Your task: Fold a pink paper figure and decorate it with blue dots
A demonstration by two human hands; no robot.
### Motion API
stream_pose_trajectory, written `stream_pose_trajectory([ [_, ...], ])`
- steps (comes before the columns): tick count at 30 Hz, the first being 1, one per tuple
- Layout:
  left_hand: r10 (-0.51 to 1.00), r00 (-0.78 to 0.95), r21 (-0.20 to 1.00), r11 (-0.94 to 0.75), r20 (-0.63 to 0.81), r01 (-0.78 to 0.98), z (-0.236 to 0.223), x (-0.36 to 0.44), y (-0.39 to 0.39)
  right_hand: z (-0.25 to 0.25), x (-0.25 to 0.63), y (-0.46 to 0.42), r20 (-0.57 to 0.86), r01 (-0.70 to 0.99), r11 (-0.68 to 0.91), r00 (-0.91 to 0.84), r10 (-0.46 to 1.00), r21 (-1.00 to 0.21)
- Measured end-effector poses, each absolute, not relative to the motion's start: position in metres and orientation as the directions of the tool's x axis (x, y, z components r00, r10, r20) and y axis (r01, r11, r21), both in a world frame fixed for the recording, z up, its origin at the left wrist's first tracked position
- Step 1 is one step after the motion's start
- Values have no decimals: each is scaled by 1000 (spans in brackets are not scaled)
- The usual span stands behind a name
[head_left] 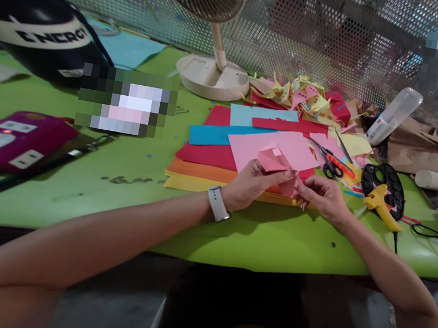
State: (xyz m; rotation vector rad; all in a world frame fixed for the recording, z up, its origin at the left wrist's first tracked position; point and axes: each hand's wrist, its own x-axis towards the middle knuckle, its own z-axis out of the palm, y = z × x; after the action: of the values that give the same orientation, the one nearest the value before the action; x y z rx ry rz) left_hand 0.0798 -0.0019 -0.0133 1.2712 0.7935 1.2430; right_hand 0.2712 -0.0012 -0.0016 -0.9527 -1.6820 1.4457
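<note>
My left hand [251,184] and my right hand [321,196] meet over the front edge of a stack of coloured paper sheets [211,157] on the green table [121,192]. Both pinch a small folded piece of pink paper [276,160], the left from the left side, the right at its lower right corner. A white watch sits on my left wrist. A loose pink sheet [290,145] lies on top of the stack just behind the folded piece.
Scissors [329,163] and a yellow glue gun [381,204] on a black palette lie right of the stack. A heap of folded paper pieces [294,95], a fan base [213,77], a dark bag [35,24] and a magenta power strip [11,139] stand around.
</note>
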Motion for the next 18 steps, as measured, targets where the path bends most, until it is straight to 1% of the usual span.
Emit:
stream_pose_trajectory([
  [6,957,207,946,-138,204,-293,-14,82,-1,-3,272,-1,56,85,108,-474,879,-991],
  [12,958,214,945,-122,193,-304,-15,83,-1,-2,272,0,19,84,69,-490,872,-994],
  [18,946,248,943,-128,210,-308,-15,82,-2,-3,272,-2,17,91,73,-502,865,-993],
])
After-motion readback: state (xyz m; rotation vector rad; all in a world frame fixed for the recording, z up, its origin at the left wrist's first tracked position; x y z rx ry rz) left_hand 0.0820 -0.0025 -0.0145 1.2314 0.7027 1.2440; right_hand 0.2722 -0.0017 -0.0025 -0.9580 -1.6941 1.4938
